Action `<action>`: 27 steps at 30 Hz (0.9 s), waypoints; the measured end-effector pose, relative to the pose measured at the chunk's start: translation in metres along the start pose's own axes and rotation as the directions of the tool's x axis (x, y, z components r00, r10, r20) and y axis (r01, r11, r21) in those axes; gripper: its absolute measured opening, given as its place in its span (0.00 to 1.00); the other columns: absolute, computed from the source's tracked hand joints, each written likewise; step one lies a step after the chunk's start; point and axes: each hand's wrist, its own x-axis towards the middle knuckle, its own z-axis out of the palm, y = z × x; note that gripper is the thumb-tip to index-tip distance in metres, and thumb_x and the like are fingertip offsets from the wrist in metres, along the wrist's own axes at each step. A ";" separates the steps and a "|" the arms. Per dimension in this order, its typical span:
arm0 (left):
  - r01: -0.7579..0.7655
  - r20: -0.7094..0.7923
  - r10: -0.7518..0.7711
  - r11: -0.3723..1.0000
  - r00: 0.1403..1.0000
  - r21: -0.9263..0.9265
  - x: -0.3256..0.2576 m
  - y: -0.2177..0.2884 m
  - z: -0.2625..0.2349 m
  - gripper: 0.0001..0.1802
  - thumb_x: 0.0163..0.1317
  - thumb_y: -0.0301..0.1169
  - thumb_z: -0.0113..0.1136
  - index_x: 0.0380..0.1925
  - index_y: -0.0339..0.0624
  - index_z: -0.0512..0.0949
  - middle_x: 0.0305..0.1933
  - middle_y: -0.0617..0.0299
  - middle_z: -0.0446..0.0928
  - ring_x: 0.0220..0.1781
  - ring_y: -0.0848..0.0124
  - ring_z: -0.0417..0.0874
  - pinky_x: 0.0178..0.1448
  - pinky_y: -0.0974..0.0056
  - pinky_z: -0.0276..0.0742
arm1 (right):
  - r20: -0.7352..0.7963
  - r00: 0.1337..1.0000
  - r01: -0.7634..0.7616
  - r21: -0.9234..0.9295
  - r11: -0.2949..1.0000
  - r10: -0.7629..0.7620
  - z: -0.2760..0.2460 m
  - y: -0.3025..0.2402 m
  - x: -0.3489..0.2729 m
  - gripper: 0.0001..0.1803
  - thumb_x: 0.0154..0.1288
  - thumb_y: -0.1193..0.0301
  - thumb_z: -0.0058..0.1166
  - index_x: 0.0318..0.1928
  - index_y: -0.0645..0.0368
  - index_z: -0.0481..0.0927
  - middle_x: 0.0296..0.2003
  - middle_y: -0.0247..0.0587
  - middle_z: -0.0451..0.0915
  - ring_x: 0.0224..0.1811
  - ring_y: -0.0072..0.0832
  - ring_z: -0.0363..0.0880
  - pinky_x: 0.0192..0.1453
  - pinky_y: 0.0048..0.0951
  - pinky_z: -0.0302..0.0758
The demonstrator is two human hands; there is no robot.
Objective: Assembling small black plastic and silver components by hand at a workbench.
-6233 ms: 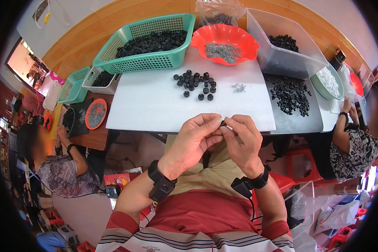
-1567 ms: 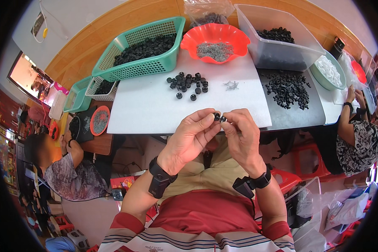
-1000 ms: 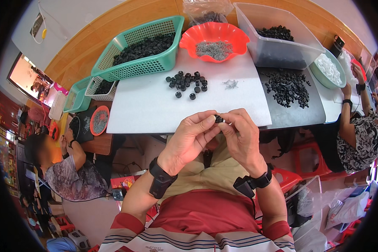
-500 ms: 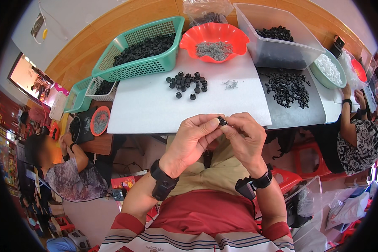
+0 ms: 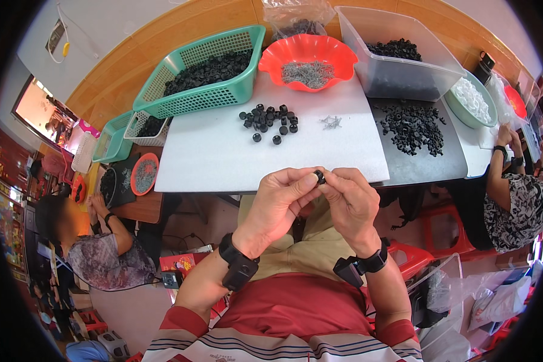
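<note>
Between my fingertips, just off the table's front edge, is a small black plastic part (image 5: 320,177). My left hand (image 5: 285,196) pinches it with thumb and forefinger. From the other side my right hand (image 5: 351,199) closes on the same part, its fingertips hiding some of it. Ahead on the white mat (image 5: 205,160) lies a loose group of round black caps (image 5: 263,119). Right of them is a little heap of thin metal pins (image 5: 331,122). A heap of small black parts (image 5: 413,128) covers part of a dark sheet on the right.
Behind the mat stand a green basket (image 5: 240,92) of black parts, a red scalloped bowl (image 5: 344,51) of metal pins and a translucent bin (image 5: 404,87). A green bowl (image 5: 487,114) holds white pieces. Co-workers sit left (image 5: 111,259) and right (image 5: 516,208).
Both my hands have dipped slightly toward me, still pinching the small part, and my left wrist has turned a little. The caps and pins on the mat lie unchanged.
</note>
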 end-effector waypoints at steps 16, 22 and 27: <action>-0.042 0.042 0.036 0.986 0.998 0.159 -0.004 -0.001 0.005 0.07 0.70 0.24 0.62 0.45 0.39 0.85 0.55 0.52 0.84 0.52 0.66 0.87 0.62 0.57 0.84 | -0.034 0.999 0.013 0.028 1.000 -0.012 -0.002 0.004 -0.007 0.10 0.63 0.80 0.66 0.45 0.62 0.84 0.38 0.45 0.85 0.30 0.31 0.86 0.30 0.26 0.82; -0.036 0.041 0.029 0.984 0.999 0.174 -0.003 -0.004 0.005 0.06 0.70 0.24 0.63 0.44 0.39 0.85 0.54 0.52 0.84 0.51 0.67 0.87 0.60 0.60 0.85 | -0.005 1.000 0.028 0.006 1.000 -0.028 -0.006 0.003 -0.007 0.10 0.63 0.80 0.66 0.44 0.62 0.83 0.38 0.44 0.84 0.30 0.31 0.87 0.30 0.27 0.82; -0.028 0.038 0.021 0.981 0.999 0.191 -0.004 -0.006 0.005 0.07 0.69 0.26 0.64 0.45 0.39 0.85 0.53 0.53 0.85 0.49 0.69 0.87 0.56 0.62 0.85 | 0.004 0.996 0.091 -0.079 0.993 -0.091 -0.008 0.004 -0.008 0.11 0.63 0.81 0.65 0.45 0.63 0.81 0.38 0.45 0.83 0.30 0.31 0.87 0.28 0.27 0.83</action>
